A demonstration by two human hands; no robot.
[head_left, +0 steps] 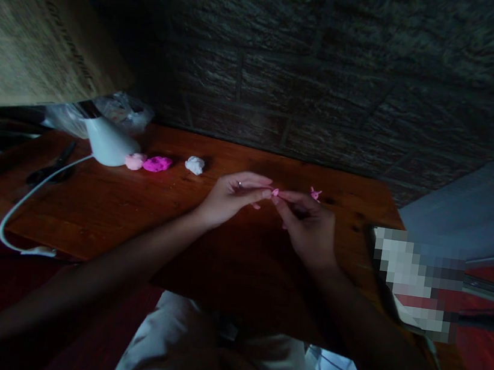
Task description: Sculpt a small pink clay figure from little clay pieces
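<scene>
Above the wooden table, my left hand [239, 196] and my right hand [310, 223] meet at their fingertips. Between them is a small pink piece of what looks like modelling clay [275, 193], pinched by both thumbs and forefingers. Just behind my right hand sits a small pink shaped figure [315, 194] with thin projections; its details are too small to make out. To the left of my hands lie a white lump of clay [194, 165], a bright magenta lump [157, 164] and a pale pink lump [135, 161].
A pale conical object [110, 139] with a white cable [17, 203] stands at the left, beside dark scissors [55, 169] and a clear plastic bag [124, 111]. A cardboard box [34, 35] overhangs there. Brick wall [264, 90] borders the wooden table [135, 206]. A blurred-out device lies right.
</scene>
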